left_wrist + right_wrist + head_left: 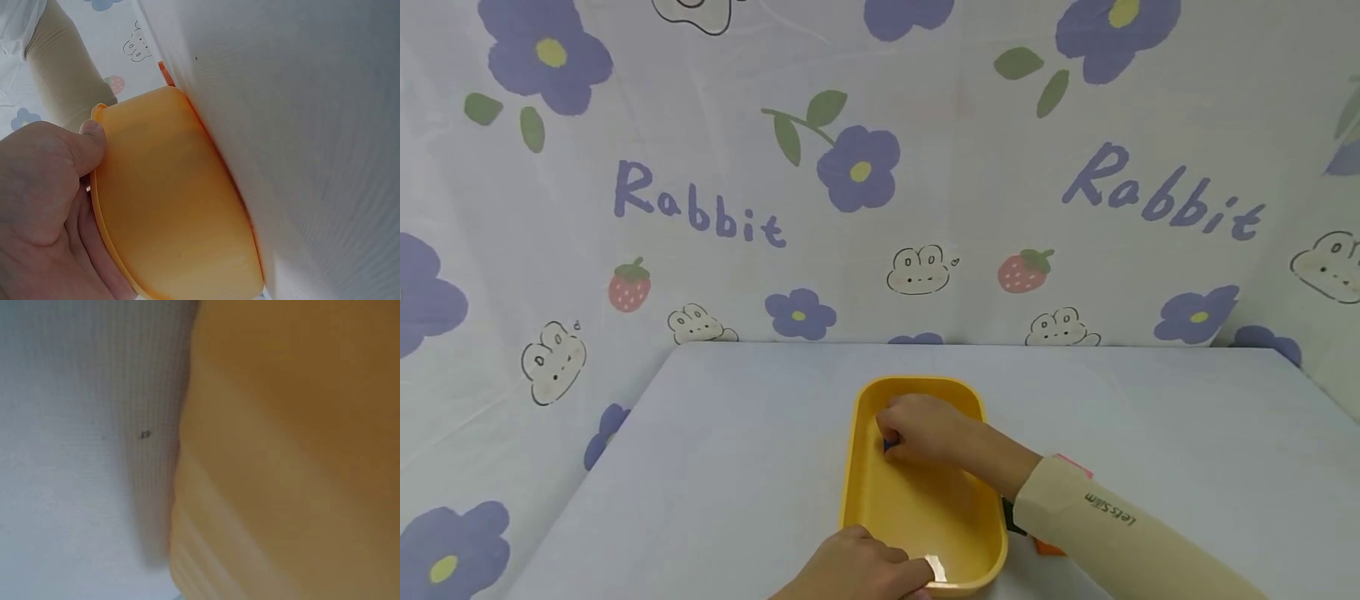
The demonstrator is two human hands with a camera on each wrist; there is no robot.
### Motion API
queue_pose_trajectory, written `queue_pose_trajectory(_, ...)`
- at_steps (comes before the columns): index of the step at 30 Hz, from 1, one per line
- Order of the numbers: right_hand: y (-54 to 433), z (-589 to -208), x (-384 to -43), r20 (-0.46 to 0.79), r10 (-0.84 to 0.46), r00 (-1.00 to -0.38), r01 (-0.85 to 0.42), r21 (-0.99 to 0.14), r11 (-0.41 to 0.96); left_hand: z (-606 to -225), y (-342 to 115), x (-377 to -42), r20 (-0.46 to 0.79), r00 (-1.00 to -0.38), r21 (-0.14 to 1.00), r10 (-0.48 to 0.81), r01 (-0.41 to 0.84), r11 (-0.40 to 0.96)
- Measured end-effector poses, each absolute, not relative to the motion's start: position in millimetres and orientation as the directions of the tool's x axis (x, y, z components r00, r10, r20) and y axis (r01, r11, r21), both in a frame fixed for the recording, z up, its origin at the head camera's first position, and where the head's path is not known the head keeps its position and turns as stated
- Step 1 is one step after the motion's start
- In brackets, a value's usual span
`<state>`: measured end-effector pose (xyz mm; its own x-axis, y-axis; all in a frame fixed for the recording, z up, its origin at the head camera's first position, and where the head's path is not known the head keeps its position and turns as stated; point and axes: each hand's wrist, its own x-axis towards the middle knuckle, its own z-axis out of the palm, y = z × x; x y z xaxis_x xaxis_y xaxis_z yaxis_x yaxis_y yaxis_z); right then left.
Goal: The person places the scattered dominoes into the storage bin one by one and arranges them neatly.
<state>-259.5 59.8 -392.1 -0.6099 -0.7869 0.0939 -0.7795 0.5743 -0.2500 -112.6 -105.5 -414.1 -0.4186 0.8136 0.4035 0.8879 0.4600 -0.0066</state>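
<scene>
A deep yellow plastic tray (917, 508) with rounded corners sits on the white table. My left hand (868, 567) grips its near rim. The left wrist view shows that thumb (92, 140) hooked over the rim and the fingers beneath it, against the outer wall (169, 200). Inside the tray's far half, my right hand (925, 425) reaches down with curled fingers. It pinches a small dark blue thing (891, 444), mostly hidden by the fingers; I cannot tell its kind. Only the tray's yellow side (281, 456) and the tabletop fill the right wrist view.
Right of the tray, partly under my right forearm, lie a black item (1013, 518), an orange item (1048, 547) and a pink edge (1075, 463). A bright white patch (936, 568) shows at the tray's near end. A printed cloth (955, 208) hangs behind the table.
</scene>
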Motion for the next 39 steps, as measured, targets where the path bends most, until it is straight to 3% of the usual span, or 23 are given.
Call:
queue_pose_trajectory(7, 62, -394, -261, 0.073, -0.768, -0.637, -0.751, -0.284, 0.596, -416, -107, -114, 0.437, -0.392, -0.034, 0.809, 0.892, 0.451)
queue_pose_trajectory(13, 74, -388, -256, 0.049, -0.749, -0.661, -0.735, -0.247, 0.632, -419, -104, -114, 0.461, -0.390, -0.045, 0.797, 0.887, 0.460)
queue_pose_trajectory(21, 87, -383, -250, -0.027, -0.854, -0.519, -0.814, -0.291, 0.503, -421, -105, -114, 0.486, -0.375, -0.099, 0.789, 0.874, 0.476)
queue_pose_trajectory(39, 86, -388, -252, -0.066, -0.848, -0.526, -0.786, -0.344, 0.514, -416, -105, -113, 0.414, -0.417, -0.054, 0.809, 0.876, 0.480)
